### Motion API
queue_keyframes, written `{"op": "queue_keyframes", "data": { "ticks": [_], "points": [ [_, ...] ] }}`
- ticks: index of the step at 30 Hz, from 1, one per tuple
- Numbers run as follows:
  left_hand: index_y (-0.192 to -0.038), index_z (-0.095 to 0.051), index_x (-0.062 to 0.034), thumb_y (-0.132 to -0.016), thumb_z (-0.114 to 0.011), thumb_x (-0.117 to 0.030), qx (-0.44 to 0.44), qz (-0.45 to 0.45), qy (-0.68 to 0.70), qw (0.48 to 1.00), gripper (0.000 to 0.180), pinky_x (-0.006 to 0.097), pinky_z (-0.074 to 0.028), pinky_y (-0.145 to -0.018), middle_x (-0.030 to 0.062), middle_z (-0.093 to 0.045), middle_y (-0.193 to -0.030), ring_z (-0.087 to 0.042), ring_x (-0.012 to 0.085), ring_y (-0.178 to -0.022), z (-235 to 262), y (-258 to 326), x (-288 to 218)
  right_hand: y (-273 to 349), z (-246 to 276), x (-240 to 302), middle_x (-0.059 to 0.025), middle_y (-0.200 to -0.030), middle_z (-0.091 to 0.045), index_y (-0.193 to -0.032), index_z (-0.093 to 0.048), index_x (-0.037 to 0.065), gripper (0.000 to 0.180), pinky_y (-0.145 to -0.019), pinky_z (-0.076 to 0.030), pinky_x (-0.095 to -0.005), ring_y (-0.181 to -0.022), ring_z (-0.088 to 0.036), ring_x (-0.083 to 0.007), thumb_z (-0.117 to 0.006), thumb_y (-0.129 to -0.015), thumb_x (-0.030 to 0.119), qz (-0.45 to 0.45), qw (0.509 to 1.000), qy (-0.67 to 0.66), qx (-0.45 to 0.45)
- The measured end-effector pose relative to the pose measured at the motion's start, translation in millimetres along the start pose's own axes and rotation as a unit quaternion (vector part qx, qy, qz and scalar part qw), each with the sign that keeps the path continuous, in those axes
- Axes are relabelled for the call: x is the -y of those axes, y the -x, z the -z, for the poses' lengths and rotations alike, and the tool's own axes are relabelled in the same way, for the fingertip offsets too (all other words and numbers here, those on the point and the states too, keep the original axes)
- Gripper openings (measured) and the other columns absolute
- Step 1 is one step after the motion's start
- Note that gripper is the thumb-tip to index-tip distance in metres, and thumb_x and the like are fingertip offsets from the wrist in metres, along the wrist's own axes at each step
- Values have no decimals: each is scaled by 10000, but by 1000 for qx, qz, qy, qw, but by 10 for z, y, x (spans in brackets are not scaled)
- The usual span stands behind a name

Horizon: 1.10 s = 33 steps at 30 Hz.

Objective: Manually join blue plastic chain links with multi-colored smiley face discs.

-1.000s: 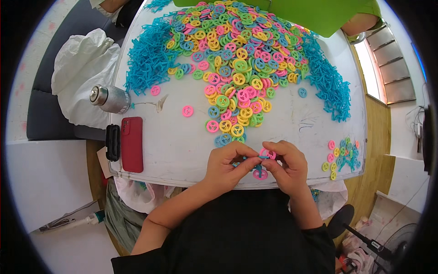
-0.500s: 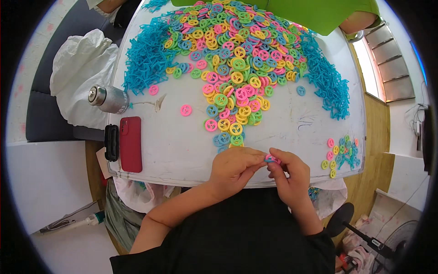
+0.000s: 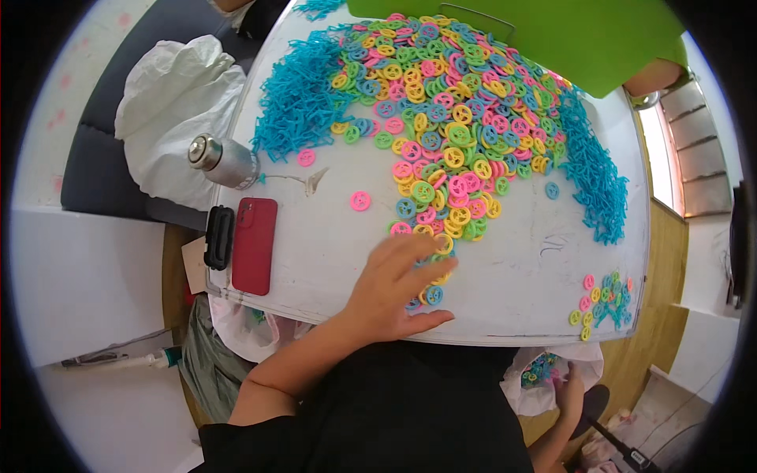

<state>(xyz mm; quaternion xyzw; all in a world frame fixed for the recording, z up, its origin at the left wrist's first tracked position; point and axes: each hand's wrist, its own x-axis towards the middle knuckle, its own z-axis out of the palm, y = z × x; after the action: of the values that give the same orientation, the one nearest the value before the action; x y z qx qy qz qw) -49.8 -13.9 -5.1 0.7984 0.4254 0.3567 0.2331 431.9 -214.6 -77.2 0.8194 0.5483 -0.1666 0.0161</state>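
My left hand (image 3: pixel 398 288), fingers spread, hovers over the near tip of a heap of small spoked plastic wheels (image 3: pixel 457 134) in pink, yellow, green and blue. It partly hides the wheels beneath it and holds none that I can see. Off the table's near right edge, my right hand (image 3: pixel 569 390) is at the mouth of a white bag (image 3: pixel 587 361), its visible fingers apart. Inside the bag lie colourful small pieces (image 3: pixel 539 369). A bit of pink shows by those fingertips; whether they touch it is unclear.
Blue plastic pieces are heaped at left (image 3: pixel 303 94) and right (image 3: pixel 595 169). A small mixed group (image 3: pixel 607 299) lies near the right corner. A red phone (image 3: pixel 254 246), a black case (image 3: pixel 219 238) and a steel flask (image 3: pixel 225 161) stand left. A green board (image 3: pixel 536 39) borders the far side.
My hands have parted. The right went from the small pink-and-blue piece at the table edge down to the bag; the left opened and reached the wheels. The whole view has shifted.
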Motion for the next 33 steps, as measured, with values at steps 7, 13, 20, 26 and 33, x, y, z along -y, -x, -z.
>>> {"op": "queue_keyframes", "data": {
  "ticks": [7, 13, 20, 26, 33],
  "points": [
    [-1570, -275, -243, -577, -834, -636, 98, 131, -199, 966, 1205, 726, -104, -1120, 283, -93, -1609, -76, 516, -1482, 102, 186, 267, -187, 998, 1599, -154, -857, -695, -1115, -671, -16, 312, -650, -535, -367, -693, -670, -274, -723, -819, 67, 31, 952, -184, 244],
    [-1572, -247, -190, -619, -823, -612, 108, 79, -190, 973, 1192, 715, -117, -1126, 293, -97, -1604, -83, 529, -1475, -80, -238, 378, -607, 788, 2822, -105, -849, -645, -1102, -669, 17, 370, -684, -515, -365, -747, -631, -266, -775, -750, 49, 420, 894, -154, -26],
    [-1489, -393, -119, -772, -742, -390, 25, 40, -174, 984, 842, 705, -171, -1125, 299, -157, -1589, -169, 533, -1456, -357, -378, 454, -755, 384, 3485, -192, -1363, -477, -1300, -569, 104, 711, -1062, -374, -545, -1282, -455, -418, -861, -663, 225, 586, 799, -107, -82],
    [-1514, -357, -110, -810, -698, -286, 58, 12, -45, 997, 802, 651, -171, -1159, 282, -135, -1605, -127, 499, -1484, -51, -314, 509, -890, 248, 3501, -191, -1505, -367, -1336, -567, 186, 769, -1140, -238, -644, -1428, -324, -392, -861, -652, 377, 605, 787, -55, -108],
    [-1417, -483, -70, -876, -648, -239, -118, 112, -37, 986, 590, 564, -283, -1141, 290, -399, -1471, -331, 472, -1398, 377, -267, 959, -890, 274, 4037, -167, -1493, -405, -1325, -568, 181, 717, -1131, -151, -723, -1453, -293, -379, -775, -726, 516, 670, 738, 27, -69]
  ]
}}
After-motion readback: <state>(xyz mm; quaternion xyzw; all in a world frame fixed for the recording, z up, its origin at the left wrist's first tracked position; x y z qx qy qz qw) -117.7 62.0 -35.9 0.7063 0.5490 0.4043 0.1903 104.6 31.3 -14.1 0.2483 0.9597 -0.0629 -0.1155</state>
